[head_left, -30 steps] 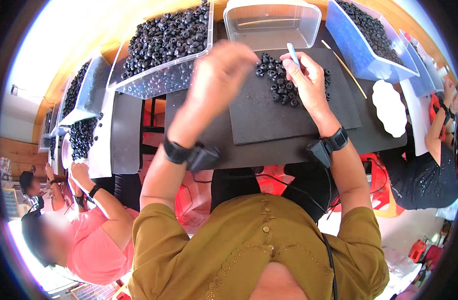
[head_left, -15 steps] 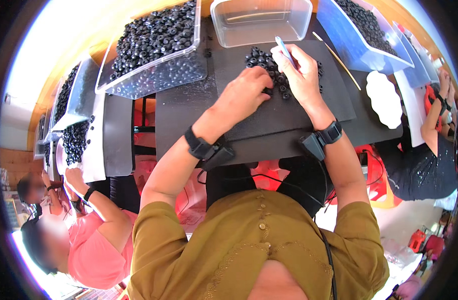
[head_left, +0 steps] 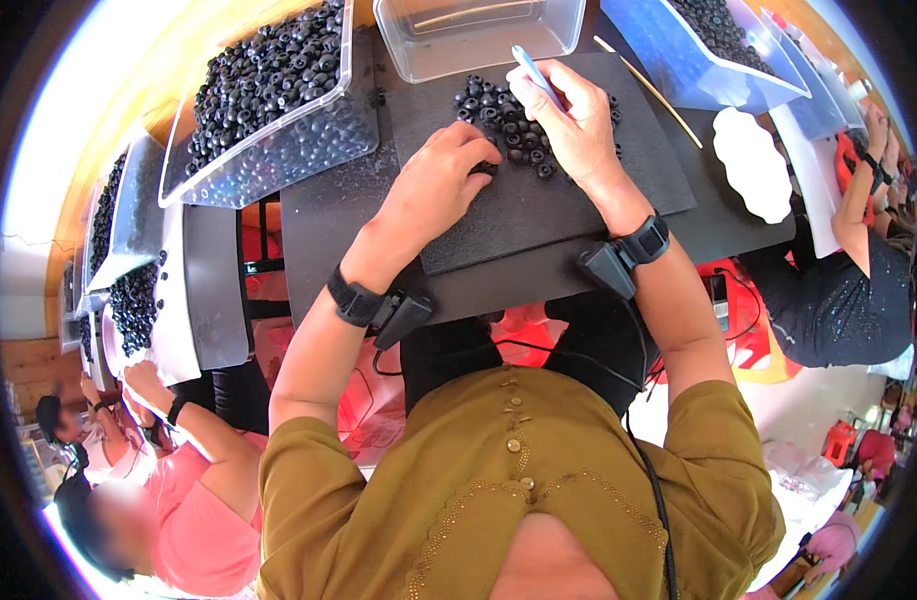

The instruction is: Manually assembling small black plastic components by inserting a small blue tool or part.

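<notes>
On a dark mat (head_left: pixel 524 225) lies a loose heap of small black beads (head_left: pixel 527 140), round and with ring-like holes. My left hand (head_left: pixel 441 180) is at the heap's left edge. Its thumb and fingers are pinched on a black bead (head_left: pixel 487 168), partly covered by the fingertips. Over the heap's right side, my right hand (head_left: pixel 584 125) grips a slim light-blue pen-like tool (head_left: pixel 535 74), its upper end pointing up and left. The tool's lower end and some beads are hidden behind this hand.
A clear bin (head_left: pixel 279 155) full of black beads stands at back left. Behind the mat is a clear tub (head_left: pixel 489 50); a blue-tinted bin (head_left: pixel 694 75) of beads stands right. A thin stick (head_left: pixel 649 92) and a white scalloped piece (head_left: pixel 752 165) lie right. People sit on both sides.
The whole view has shifted, so the table's things appear farther left and up. My left fingers have drawn slightly left from the heap. My right hand still holds the blue tool over it.
</notes>
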